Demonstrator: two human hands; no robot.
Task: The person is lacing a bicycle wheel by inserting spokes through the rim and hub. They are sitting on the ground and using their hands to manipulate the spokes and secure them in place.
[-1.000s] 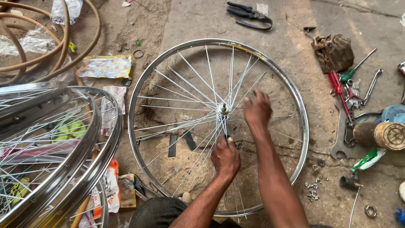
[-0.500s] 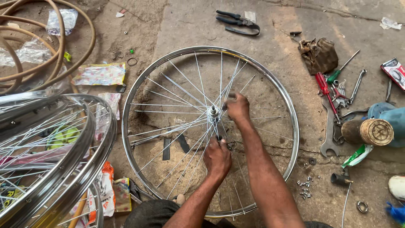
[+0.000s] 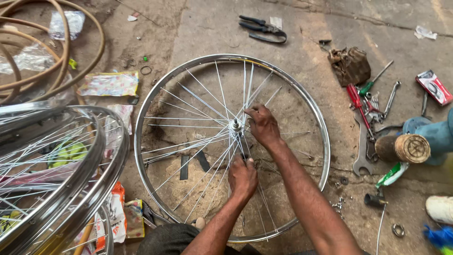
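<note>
A chrome bicycle wheel rim (image 3: 325, 151) lies flat on the concrete floor, with thin spokes (image 3: 198, 89) fanning out from the hub (image 3: 235, 125) at its middle. My right hand (image 3: 262, 125) sits just right of the hub, fingers curled around spokes there. Just below the hub, my left hand (image 3: 242, 177) is closed on a bunch of spokes. Both forearms reach in from the bottom edge.
Finished spoked wheels (image 3: 56, 179) are stacked at the left, with hose coils (image 3: 52, 56) behind them. Pliers (image 3: 262, 27) lie at the top. Screwdrivers and wrenches (image 3: 365, 106), a rag (image 3: 350, 65), a wooden-handled tool (image 3: 403, 148) and small loose nuts (image 3: 339, 204) are spread at the right.
My right hand has drawn in closer to the hub, and the left hand stays on the spokes below it. The view has shifted a little, so the wheel sits slightly further left.
</note>
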